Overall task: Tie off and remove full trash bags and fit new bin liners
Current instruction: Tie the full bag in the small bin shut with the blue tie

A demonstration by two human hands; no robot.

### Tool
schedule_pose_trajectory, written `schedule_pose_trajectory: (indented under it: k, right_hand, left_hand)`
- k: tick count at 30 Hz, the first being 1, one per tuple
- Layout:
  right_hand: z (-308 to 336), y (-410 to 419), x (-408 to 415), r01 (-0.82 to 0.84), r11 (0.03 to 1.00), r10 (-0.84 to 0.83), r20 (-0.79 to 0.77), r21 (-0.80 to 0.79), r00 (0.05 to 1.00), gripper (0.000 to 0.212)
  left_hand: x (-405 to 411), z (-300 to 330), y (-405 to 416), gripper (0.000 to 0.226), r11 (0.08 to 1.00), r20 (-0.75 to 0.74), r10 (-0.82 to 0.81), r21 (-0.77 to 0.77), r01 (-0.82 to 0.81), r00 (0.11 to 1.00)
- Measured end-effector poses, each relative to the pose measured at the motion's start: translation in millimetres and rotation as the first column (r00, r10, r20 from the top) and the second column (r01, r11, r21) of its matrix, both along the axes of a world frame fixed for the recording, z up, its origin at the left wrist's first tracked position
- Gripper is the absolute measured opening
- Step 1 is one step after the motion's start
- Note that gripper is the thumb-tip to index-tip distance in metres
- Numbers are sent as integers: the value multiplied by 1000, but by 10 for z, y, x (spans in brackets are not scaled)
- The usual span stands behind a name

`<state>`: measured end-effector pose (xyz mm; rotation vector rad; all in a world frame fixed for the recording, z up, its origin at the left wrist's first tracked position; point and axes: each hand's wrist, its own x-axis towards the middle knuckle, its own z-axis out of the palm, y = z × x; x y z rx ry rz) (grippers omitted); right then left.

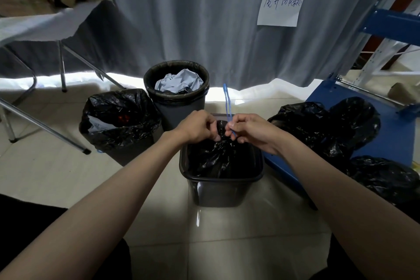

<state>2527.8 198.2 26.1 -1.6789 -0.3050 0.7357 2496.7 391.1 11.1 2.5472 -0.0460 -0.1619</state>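
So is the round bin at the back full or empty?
Full. Crumpled grey-white wrapping is piled up to the rim of the round bin, whose black liner is folded over the edge.

Your single head-worn wide-angle view looks forward and down, close over the square dark plastic bin (221, 179), facing the grey curtain (204, 18).

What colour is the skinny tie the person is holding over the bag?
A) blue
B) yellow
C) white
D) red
A: the right hand pinches a thin blue tie that sticks up above the gathered neck of the black trash bag in the square bin.
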Motion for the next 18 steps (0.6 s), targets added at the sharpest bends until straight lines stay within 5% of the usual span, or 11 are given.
schedule_pose_trajectory:
  k: [8, 12, 18]
  right_hand:
    - [-7, 36, -30, -4, 979, 19, 70, -204, 997, 17]
    - [-5, 58, 28, 177, 975, -163, 115, -133, 980, 16]
    - [-28, 159, 39, 256, 965, -247, 123, -63, 961, 6]
  left_hand:
    - [-72, -7, -28, 26, 986, -40, 31, 165, -24, 999]
    - [-62, 159, -40, 18, 985, -14, 40, 168, -37, 999]
    - [-39, 531, -175, 14, 911, 132, -98, 412, 35, 986]
